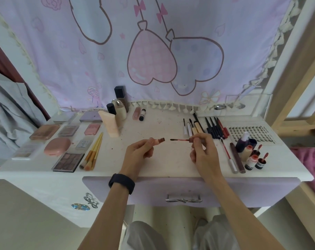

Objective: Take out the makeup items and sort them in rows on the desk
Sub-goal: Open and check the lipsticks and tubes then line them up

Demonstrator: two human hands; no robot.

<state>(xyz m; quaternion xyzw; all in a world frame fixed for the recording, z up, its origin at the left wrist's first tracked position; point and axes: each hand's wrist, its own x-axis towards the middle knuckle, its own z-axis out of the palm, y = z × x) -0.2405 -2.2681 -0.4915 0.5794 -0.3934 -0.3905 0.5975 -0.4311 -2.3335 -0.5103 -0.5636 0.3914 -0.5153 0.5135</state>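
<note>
Holding a lip gloss tube (157, 141) pinched in the left hand (138, 154) and its wand (180, 140) pinched in the right hand (203, 152), the person raises both over the middle of the desk (171, 166), near its front edge. Wand tip faces tube mouth across a gap. The next move looks to be sliding the wand straight in, then laying the tube in a row.
</note>
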